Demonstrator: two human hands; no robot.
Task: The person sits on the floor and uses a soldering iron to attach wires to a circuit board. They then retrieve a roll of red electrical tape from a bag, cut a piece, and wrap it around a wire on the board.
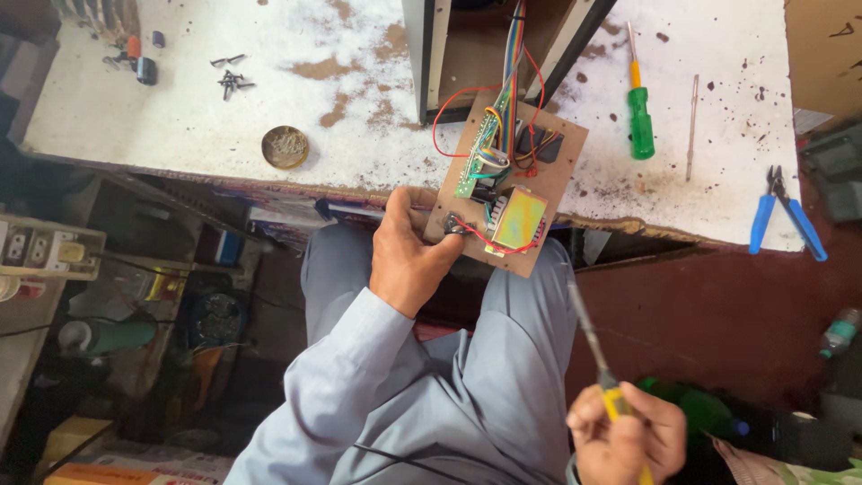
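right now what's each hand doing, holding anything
Left hand: closed on the edge of the brown circuit board, thumb on top.
Right hand: closed around the yellow-handled screwdriver, shaft pointing up.

Brown wired circuit board (525,171) tilted; yellow-handled screwdriver (600,368) upright.

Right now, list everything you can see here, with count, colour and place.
circuit board: one, brown with coloured wires and a yellow-wrapped part, at the bench's front edge
green screwdriver: one, on the bench, right of the board
blue-handled pliers: one pair, bench's right end
round tin: one, brassy, on the bench to the left
loose screws: a few, dark, far left of the bench
bench: one, white, stained
left hand: grip on the board's lower corner
right hand: grip on a yellow-handled screwdriver, tip up
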